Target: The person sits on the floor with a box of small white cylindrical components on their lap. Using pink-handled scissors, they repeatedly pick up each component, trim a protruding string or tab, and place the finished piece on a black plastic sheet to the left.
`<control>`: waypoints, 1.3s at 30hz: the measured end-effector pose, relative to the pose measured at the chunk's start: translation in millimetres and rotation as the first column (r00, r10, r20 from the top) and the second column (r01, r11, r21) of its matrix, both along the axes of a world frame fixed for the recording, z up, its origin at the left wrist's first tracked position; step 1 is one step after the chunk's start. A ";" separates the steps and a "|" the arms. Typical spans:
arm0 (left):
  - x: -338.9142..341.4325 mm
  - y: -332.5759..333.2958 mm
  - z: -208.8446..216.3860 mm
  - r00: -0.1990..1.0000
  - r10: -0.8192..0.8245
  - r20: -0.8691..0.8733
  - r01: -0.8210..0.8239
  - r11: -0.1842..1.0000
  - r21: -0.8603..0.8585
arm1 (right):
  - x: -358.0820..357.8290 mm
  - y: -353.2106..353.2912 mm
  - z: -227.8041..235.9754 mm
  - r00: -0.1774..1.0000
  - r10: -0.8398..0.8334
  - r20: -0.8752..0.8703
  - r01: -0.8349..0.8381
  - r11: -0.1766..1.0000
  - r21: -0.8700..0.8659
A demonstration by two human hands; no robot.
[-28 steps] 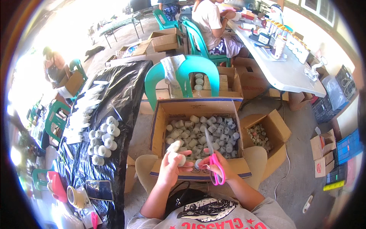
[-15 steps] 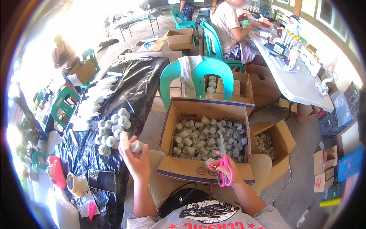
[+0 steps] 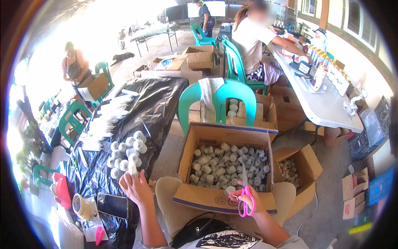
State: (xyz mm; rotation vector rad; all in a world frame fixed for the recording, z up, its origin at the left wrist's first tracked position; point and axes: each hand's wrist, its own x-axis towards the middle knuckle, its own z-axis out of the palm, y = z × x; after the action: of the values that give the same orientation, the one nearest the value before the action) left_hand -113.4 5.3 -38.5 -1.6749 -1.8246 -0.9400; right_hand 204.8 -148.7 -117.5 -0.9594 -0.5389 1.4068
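Black plastic sheeting (image 3: 157, 103) is spread over the tabletop, with white rolls (image 3: 124, 153) clustered at its near edge. A cardboard box (image 3: 215, 199) of rolls is rested on the lap. One roll (image 3: 132, 168) is clamped in the left hand's (image 3: 137, 189) fingers beside that cluster. Pink-handled scissors (image 3: 245, 195) are gripped by the right hand (image 3: 248, 201) at the box's near wall.

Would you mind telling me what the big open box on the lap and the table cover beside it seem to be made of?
Open box: brown corrugated cardboard, matte, judging by its folded flaps and raw edges. Table cover: thin black plastic sheeting, probably; it is glossy and creased, with bright highlights.
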 end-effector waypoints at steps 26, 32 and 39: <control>167.8 -75.2 -47.9 -0.056 -0.426 0.903 0.947 -0.309 -0.087 | -8.4 -9.6 108.1 0.991 0.127 -0.042 -0.105 0.935 0.339; 171.0 -62.5 -30.0 -0.582 0.471 0.663 0.809 0.251 0.532 | -9.2 -5.6 109.9 -0.202 -0.406 0.891 0.053 0.904 0.424; 165.2 -62.0 0.8 -0.684 0.588 0.433 0.717 0.431 0.548 | -6.9 -14.9 114.6 0.020 -0.407 0.913 -0.242 0.884 0.399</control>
State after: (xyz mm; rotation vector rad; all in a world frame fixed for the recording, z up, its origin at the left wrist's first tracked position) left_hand 51.9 -56.7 -37.7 0.2148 0.3572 0.7780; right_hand 197.9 -163.7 -2.9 -1.4683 -1.8087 0.0755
